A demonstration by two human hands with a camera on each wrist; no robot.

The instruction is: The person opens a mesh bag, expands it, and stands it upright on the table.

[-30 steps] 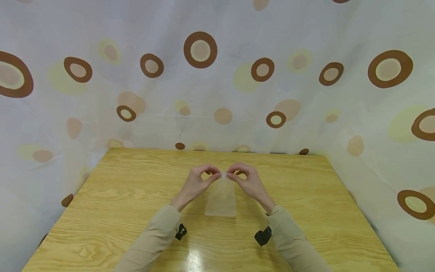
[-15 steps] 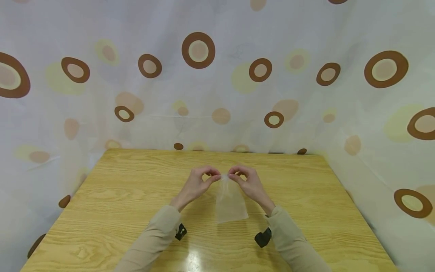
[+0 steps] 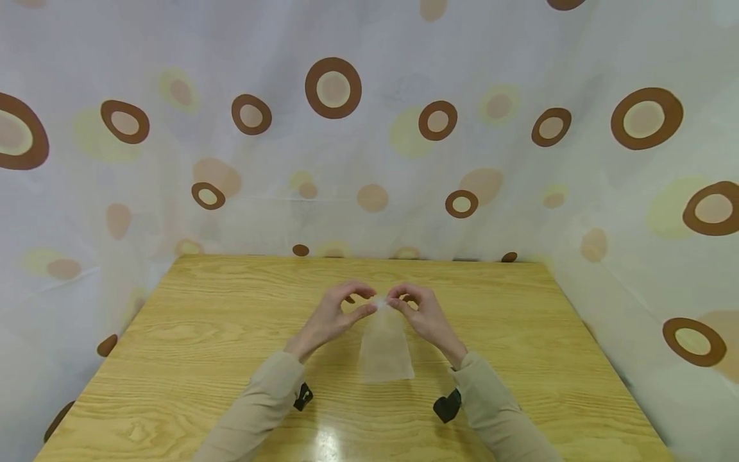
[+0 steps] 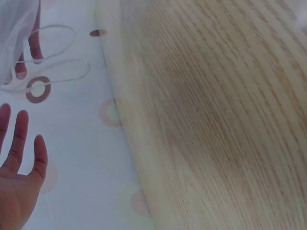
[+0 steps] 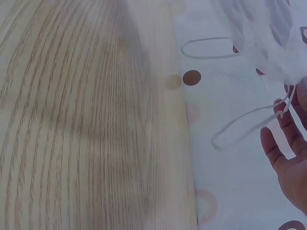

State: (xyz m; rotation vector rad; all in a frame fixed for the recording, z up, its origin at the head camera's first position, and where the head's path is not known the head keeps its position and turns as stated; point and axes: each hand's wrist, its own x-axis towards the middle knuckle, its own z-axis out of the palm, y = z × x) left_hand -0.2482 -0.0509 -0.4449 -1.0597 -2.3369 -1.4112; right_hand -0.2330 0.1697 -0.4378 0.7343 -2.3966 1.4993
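Observation:
A translucent whitish drawstring pouch hangs over the table, its neck gathered at the top and its body spread downward. My right hand pinches the gathered neck between thumb and forefinger, the other fingers loosely bent. On the opposite side, my left hand has its thumb and forefinger parted, with the tips close beside the neck. Seen from the left wrist, the left fingers stand apart from the pouch. Thin white cord loops stick out from the pouch in both wrist views.
Beneath the hands is a wood-grain table. A pale curtain with brown rings and dots rises along its back and sides. Beige sleeves and dark wrist-worn devices sit over the near half of the table.
The left thumb and forefinger have parted from the pouch's neck. The pouch swung right, then slightly back left. My right hand keeps its pinch in nearly the same place.

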